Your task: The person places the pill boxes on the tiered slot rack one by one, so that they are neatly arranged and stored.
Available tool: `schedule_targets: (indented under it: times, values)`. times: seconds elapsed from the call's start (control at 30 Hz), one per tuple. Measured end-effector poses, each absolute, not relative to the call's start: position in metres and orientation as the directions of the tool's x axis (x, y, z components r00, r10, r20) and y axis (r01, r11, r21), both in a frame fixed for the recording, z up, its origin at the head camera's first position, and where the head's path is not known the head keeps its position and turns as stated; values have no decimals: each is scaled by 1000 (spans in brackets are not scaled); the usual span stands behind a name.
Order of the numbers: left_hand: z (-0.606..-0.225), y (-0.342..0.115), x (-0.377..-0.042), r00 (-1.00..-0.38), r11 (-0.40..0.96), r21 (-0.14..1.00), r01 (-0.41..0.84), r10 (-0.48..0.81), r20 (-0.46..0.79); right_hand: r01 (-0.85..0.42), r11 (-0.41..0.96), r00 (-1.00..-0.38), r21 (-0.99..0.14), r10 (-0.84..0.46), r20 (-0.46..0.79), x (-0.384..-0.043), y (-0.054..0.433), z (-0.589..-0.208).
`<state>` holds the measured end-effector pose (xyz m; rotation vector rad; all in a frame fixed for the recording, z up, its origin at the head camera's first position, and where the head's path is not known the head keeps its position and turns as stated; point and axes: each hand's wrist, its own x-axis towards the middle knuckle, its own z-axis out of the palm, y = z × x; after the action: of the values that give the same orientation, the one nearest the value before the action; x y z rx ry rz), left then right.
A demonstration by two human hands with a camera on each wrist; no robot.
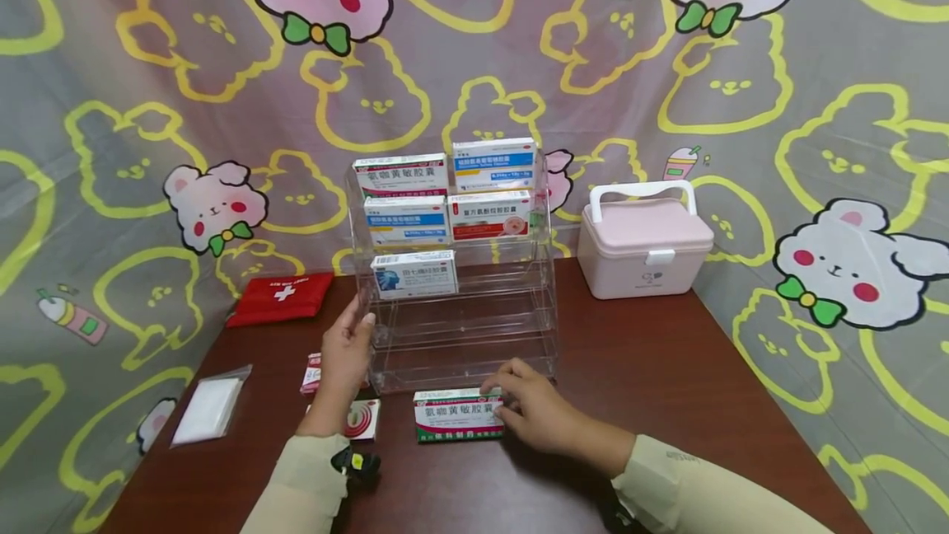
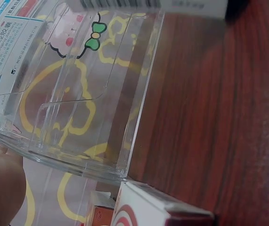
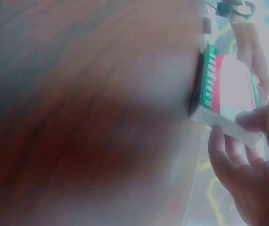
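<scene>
A clear acrylic tiered display rack (image 1: 463, 373) stands on the table, several medicine boxes upright in its upper tiers. My left hand (image 1: 348, 353) holds the rack's left side edge, the rim lying between thumb and fingers in the left wrist view. In front of the rack is a white, green and pink medicine box (image 1: 455, 419). My right hand (image 1: 537, 406) pinches this box at its right end, thumb on the front face and fingers at the end and back. A white box with blue (image 1: 415, 274) sits alone in the third tier, left side; the tiers below hold no boxes.
Beside my left forearm lie a box with red rings (image 1: 363, 421) and a red-and-white box (image 1: 311, 373). Farther left are a white packet (image 1: 208, 410) and a red first-aid pouch (image 1: 282, 299). A pink lidded case (image 1: 645, 258) stands back right. Patterned cloth surrounds the table.
</scene>
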<state>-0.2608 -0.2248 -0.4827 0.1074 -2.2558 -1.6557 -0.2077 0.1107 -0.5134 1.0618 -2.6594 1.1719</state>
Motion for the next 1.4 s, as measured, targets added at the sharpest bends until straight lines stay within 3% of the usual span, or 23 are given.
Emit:
schedule_targets:
  times: [0.4, 0.67, 0.97, 1.4]
  values:
    - [-487, -224, -263, -937, 311, 937, 159, -252, 242, -704, 390, -699, -593, -528, 482, -215, 128, -499]
    - [-486, -223, -263, -935, 316, 937, 151, -261, 239, -722, 399, -687, -566, -316, 654, -243, 149, -441]
    - [-487, -225, -264, -938, 300, 941, 156, -254, 236, -689, 398, -692, -606, -115, 712, -290, 164, -378]
    - [-487, -225, -264, -922, 344, 923, 170, -274, 272, -712, 593, -577, -376, -189, 795, -324, 160, -364]
